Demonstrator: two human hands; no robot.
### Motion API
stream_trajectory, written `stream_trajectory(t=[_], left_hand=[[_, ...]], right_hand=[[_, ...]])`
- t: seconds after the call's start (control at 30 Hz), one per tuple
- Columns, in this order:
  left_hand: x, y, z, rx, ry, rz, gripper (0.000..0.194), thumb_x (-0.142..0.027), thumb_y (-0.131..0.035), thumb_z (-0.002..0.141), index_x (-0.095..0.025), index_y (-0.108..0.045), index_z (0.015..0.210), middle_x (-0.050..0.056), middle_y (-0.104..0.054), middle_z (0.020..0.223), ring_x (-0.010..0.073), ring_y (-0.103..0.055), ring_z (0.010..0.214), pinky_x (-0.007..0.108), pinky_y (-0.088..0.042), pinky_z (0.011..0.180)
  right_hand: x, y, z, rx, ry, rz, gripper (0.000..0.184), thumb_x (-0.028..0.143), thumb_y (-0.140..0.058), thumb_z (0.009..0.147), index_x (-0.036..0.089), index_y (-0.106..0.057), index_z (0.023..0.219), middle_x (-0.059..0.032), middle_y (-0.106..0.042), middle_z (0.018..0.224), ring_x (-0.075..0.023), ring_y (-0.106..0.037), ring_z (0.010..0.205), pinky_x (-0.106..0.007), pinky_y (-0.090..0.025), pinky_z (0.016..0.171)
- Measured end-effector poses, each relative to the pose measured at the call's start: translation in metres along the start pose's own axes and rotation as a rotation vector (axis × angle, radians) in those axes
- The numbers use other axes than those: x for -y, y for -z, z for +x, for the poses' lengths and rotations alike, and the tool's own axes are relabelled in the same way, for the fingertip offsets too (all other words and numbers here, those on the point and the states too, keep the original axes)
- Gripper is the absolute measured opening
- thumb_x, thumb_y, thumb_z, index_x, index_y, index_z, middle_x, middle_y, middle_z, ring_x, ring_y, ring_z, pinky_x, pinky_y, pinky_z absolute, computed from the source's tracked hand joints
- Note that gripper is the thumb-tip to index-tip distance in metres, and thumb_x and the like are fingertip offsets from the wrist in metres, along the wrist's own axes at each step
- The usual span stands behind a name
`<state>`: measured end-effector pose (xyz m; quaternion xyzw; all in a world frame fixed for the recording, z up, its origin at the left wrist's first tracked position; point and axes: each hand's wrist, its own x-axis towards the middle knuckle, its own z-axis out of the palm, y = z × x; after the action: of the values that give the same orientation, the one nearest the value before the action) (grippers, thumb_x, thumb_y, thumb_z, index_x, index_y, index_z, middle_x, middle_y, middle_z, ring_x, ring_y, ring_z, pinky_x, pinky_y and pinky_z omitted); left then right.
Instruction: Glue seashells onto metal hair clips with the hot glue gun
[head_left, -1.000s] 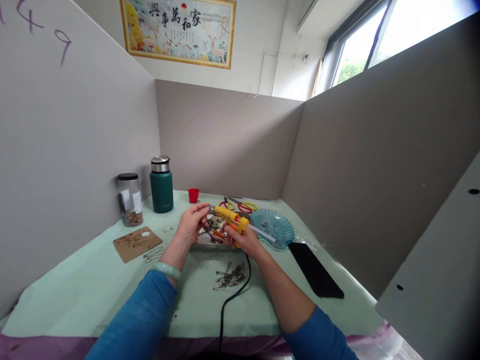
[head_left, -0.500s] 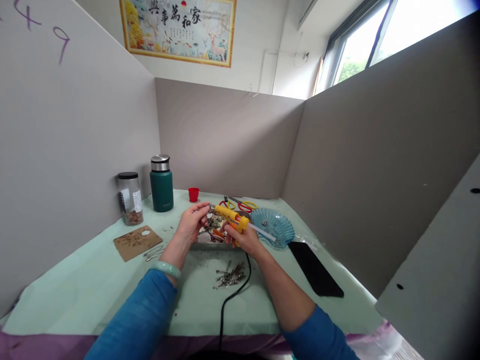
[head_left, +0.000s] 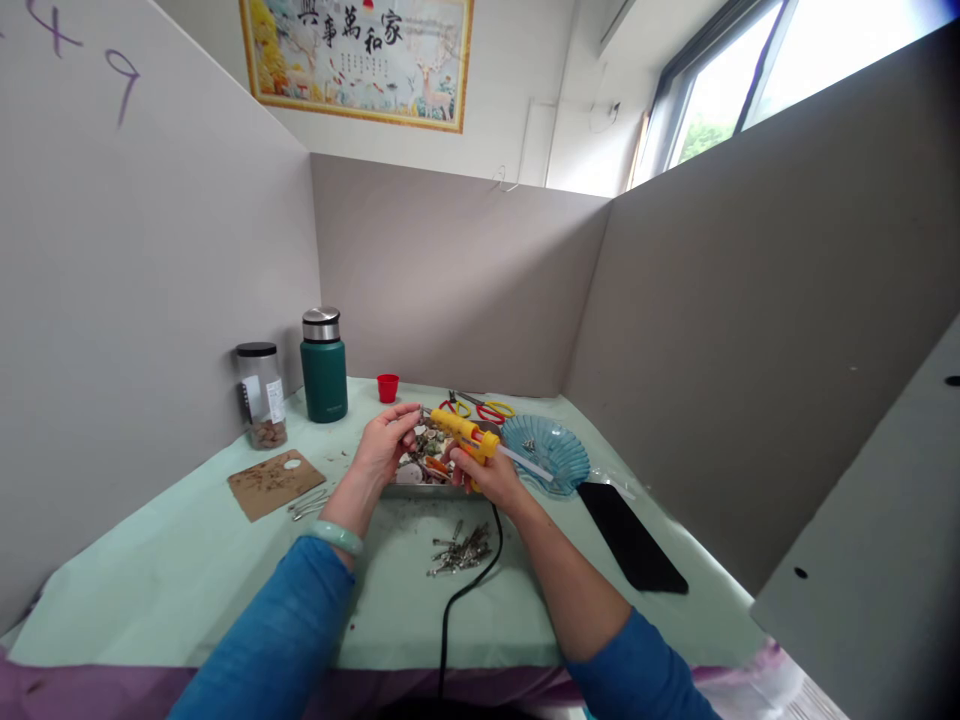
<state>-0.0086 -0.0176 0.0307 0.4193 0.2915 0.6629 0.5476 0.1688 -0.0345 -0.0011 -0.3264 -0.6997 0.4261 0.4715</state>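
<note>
My right hand (head_left: 484, 474) is wrapped round the handle of a yellow hot glue gun (head_left: 463, 430), with a pale glue stick (head_left: 529, 464) poking out of its back. The gun's nozzle points left, at the fingertips of my left hand (head_left: 386, 442). Those fingers are pinched on something tiny, mostly hidden, that I cannot make out. Under both hands lies a metal tray (head_left: 427, 491) of mixed small shells and coloured bits, partly covered by them. On the cloth nearer me is a pile of small metal clips (head_left: 461, 551), beside the gun's black cord (head_left: 448, 620).
A blue scalloped glass dish (head_left: 566, 455) and a black phone-like slab (head_left: 632, 537) lie right. Scissors (head_left: 491, 410) and a red cup (head_left: 388, 388) are behind. Left stand a green flask (head_left: 324, 380) and a jar (head_left: 262, 400), near a brown board (head_left: 274, 485). Grey partitions (head_left: 457, 280) enclose the table.
Both hands and the glue gun stay nearly in place, nozzle still at my left fingertips. Only a very slight shift of the whole view shows.
</note>
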Motion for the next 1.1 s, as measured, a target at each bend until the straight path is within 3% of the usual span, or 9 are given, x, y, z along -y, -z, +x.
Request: stream_trajectory(t=[1.1], left_hand=[[-0.0025,-0.004,-0.0041,-0.017,0.014,-0.002,0.041,-0.025,-0.083,0.051,-0.011,-0.066,0.085,-0.005,-0.053,0.054,0.0035,-0.039,0.041,0.018,-0.033,0.042]], right_hand=[[0.003,-0.0015,-0.0005,-0.005,-0.003,0.034,0.042,0.056,-0.06,0.076,0.015,-0.057,0.088,0.0011,-0.055,0.056,-0.0106,-0.05,0.046,-0.021,-0.039,0.038]])
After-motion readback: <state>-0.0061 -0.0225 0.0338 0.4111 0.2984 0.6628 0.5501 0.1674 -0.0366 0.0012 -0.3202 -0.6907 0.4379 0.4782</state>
